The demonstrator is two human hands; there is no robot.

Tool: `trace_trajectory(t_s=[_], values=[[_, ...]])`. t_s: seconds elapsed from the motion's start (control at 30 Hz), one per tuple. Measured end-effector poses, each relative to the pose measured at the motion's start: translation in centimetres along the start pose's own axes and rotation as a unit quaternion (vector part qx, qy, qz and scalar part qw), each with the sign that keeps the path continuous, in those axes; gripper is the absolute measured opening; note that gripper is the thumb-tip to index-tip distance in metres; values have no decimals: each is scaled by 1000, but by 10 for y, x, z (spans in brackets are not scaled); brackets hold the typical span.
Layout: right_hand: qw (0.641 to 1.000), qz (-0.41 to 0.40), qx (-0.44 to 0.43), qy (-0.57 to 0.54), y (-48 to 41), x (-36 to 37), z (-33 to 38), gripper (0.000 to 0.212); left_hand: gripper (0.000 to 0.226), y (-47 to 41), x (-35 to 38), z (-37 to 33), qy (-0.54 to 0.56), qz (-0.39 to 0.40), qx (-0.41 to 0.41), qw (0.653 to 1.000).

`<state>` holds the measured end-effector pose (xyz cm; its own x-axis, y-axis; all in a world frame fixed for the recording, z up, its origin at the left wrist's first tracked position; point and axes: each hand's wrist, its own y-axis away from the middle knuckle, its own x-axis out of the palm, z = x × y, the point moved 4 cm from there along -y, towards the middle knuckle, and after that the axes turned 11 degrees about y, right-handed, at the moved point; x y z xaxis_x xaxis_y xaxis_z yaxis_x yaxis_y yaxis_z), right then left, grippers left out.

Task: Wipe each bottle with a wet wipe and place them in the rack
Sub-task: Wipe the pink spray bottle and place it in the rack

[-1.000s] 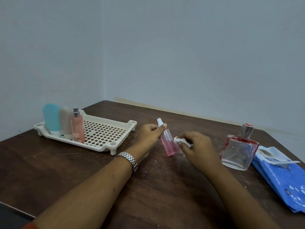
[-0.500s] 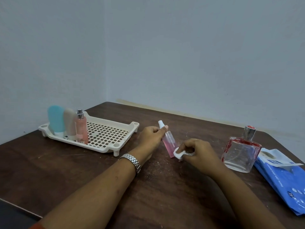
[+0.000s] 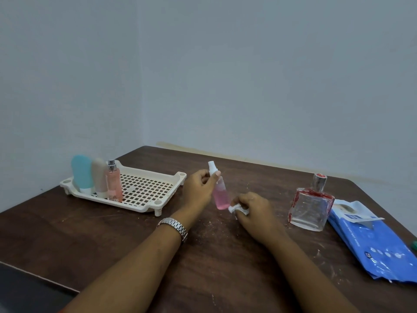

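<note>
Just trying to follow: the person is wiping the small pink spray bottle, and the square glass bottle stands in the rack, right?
No. The head view shows the square glass bottle on the table beside the blue wipes pack, not in the rack. The pink spray bottle is being wiped, left hand holding it, right hand gripping the wet wipe.

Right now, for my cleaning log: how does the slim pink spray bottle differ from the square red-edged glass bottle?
The slim pink spray bottle is gripped, tilted, by the left hand; the square red-edged glass bottle stands untouched on the brown table. The spray bottle's cap is white; the glass bottle's is silver. Both are outside the cream rack.
</note>
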<state>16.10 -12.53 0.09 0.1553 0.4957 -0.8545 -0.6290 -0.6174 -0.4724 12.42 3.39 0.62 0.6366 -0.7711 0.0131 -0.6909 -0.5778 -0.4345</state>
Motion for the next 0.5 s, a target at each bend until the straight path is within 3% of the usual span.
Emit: trace_trajectory(t_s=[0.2,0.5], values=[[999,-47,-17,5,1,5,8,12,26,4,-34,-40,-86,-39,99,991],[994,-82,-70,12,1,8,50,9,23,1,-139,-61,-154,-138,64,976]])
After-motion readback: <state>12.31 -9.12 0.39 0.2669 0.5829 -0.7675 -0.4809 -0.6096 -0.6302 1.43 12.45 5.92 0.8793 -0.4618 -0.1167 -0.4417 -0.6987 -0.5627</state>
